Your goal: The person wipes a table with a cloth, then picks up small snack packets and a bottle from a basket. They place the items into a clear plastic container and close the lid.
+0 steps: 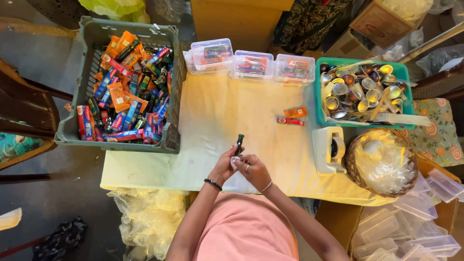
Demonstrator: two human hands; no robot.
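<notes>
**Op:** Cloth-covered table [212,121], pale yellow, concrete floor around it. Grey crate [77,96] top left, full of small orange, red and blue packets and dark tubes. Three clear lidded boxes [253,64] in a row along the far edge

**Eng:** hands?

**Op:** Both together near the front edge of the table, mid-frame. Left hand [224,166] pinches a small dark tube [239,143] by its lower end, tube standing about upright above the fingers. Right hand [253,170] is pressed against the left, curled around something pale, maybe a wrapper or cap. I can't make out what it is

**Eng:** how does the tube handle?

**Op:** My read: light, rigid, smooth plastic or metal, so a bit slippery. Narrow, so a fingertip pinch round the lower barrel suits it, as the left has it now. Squeezing harder shouldn't hurt it, dropping it probably wouldn't either

**Eng:** what else is close?

**Op:** Two loose packets on the cloth past the hands, orange one [295,112] and red one [290,121], well apart from the tube. Green tub [318,107] of small shiny cups on the right, white tape dispenser [328,150] below it, wicker basket [355,170] lined with clear plastic beside that. Stack of empty clear boxes [411,227] lower right. Crumpled plastic bag [147,217] on the floor under the table's left end
</notes>
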